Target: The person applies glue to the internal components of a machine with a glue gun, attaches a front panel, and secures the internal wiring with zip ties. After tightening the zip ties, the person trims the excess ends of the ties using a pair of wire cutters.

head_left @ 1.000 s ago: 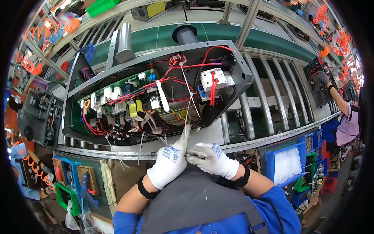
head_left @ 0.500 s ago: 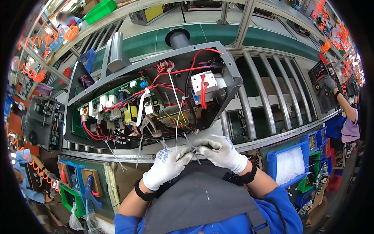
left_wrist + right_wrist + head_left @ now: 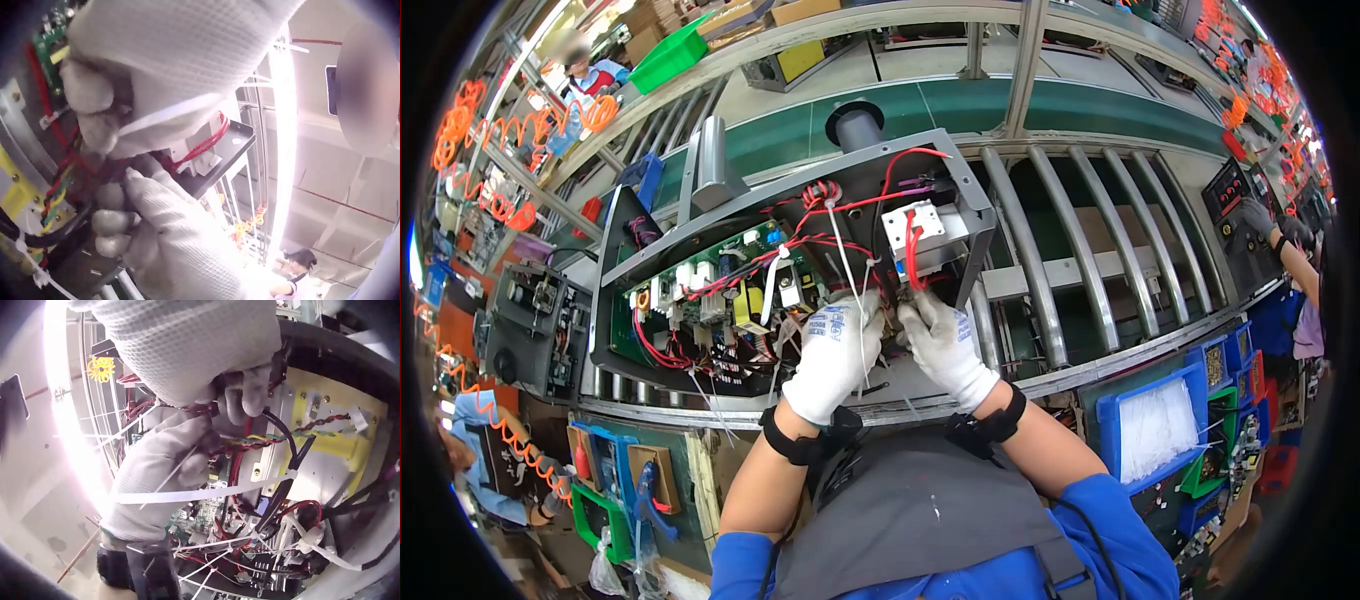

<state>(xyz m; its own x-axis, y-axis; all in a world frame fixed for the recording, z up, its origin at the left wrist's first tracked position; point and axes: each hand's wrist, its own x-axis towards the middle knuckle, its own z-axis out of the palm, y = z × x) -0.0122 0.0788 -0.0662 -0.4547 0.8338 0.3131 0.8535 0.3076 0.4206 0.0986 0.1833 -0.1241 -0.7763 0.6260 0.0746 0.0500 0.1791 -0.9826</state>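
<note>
Both white-gloved hands reach inside the front side of an opened grey metal chassis point(image 3: 978, 215) holding circuit boards and wiring. My left hand point(image 3: 832, 352) and right hand point(image 3: 945, 345) meet low under the white block with red wires. Fingers of both hands curl and pinch at a bundle of wires, where twisted coloured wires point(image 3: 259, 444) and a black cable point(image 3: 281, 428) run in between them. The exact pinch point is hidden by the gloves. A long white cable tie point(image 3: 856, 310) hangs across my left hand; its strip point(image 3: 206, 495) also crosses the right wrist view.
Under the chassis runs a roller conveyor point(image 3: 1040, 270). At the right, a blue bin point(image 3: 1108, 430) holds white cable ties. Another opened unit point(image 3: 535, 325) stands at the left. Green and blue trays with tools lie front left. Other people work at both sides.
My hands have gone from in front of the chassis, where they handled a cable tie, forward into its wiring. In the head view the chassis appears shifted slightly.
</note>
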